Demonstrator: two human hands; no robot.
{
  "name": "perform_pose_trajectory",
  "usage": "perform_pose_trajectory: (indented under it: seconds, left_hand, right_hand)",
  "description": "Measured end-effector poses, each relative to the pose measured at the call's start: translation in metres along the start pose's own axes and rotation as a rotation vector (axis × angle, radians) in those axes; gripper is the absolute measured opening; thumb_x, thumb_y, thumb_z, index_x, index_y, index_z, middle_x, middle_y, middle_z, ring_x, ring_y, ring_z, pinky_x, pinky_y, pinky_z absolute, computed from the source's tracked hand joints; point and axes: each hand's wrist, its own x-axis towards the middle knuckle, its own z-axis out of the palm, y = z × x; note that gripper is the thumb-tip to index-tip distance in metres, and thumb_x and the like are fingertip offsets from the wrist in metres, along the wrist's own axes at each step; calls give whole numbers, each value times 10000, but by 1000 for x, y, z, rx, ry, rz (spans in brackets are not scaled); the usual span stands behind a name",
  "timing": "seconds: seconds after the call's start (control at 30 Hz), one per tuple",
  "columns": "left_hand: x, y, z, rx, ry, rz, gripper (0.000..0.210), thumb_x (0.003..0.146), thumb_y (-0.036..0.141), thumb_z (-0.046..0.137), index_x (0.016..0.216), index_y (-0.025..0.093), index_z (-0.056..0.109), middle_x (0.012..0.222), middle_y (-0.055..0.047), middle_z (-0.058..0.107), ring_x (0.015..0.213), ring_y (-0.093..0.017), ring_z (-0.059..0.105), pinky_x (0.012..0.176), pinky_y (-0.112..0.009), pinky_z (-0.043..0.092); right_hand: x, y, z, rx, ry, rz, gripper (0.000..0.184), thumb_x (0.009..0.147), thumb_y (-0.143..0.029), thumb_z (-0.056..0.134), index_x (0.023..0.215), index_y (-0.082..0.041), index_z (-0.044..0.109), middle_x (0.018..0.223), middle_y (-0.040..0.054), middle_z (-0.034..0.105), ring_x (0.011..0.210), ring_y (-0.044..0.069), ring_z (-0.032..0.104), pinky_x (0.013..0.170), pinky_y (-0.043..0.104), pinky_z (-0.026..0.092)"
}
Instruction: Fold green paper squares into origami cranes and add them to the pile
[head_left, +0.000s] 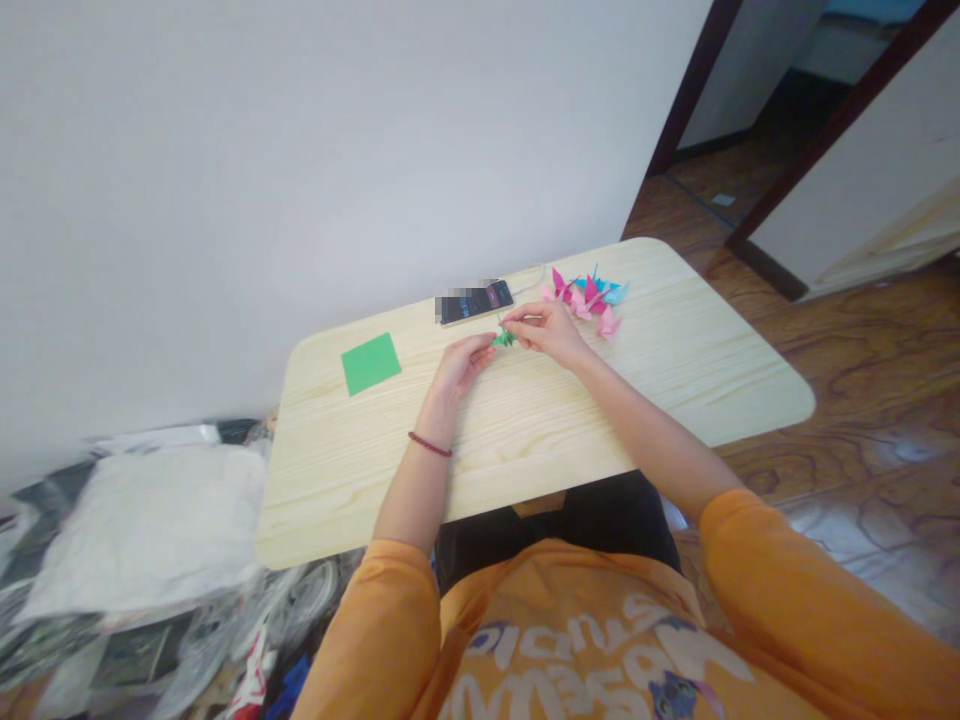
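Note:
A small green paper crane (506, 340), partly covered by fingers, is between my two hands over the middle of the table. My left hand (463, 364) pinches its left side with the fingertips. From the right, my right hand (551, 332) has thumb and forefinger closed at the crane's upper part, the other fingers curled. A thin pale tip shows by those fingertips; what it is, I cannot make out. Right of my right hand lies a cluster of folded paper cranes, with a magenta crane (594, 294), a light pink crane (608, 323) and a blue crane (615, 292).
A flat green paper square (371, 364) lies on the left of the pale wooden table (525, 430). Behind my hands a phone (477, 302) leans near the wall, with a white cable (534, 282). White plastic bags (150, 520) are heaped left of the table.

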Motion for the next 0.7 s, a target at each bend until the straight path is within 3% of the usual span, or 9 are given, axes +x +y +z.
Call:
perform_pose_trajectory:
  seconds: [0.4, 0.6, 0.7]
  left_hand:
    - [0, 2, 0, -15, 10, -27, 146, 760, 11, 570, 715, 93, 681, 663, -24, 675, 521, -36, 577, 596, -125, 506]
    - [-2, 4, 1, 3, 20, -37, 188, 743, 30, 578, 863, 103, 703, 666, -11, 679, 533, -41, 580, 643, -134, 529]
    - [0, 3, 0, 11, 4, -26, 166, 740, 32, 583, 821, 103, 708, 681, -18, 688, 543, -43, 582, 648, -141, 530]
  right_hand:
    - [-1, -3, -1, 23, -12, -21, 358, 654, -449, 763, 791, -127, 687, 431, -44, 501, 386, 49, 346, 393, 222, 214]
    - [0, 0, -2, -2, -22, -7, 380, 665, -462, 760, 808, -120, 678, 453, -36, 493, 406, 61, 367, 406, 222, 224]
    - [0, 0, -1, -28, -20, -17, 326, 684, -426, 736, 796, -128, 665, 453, -39, 493, 405, 59, 370, 410, 217, 237]
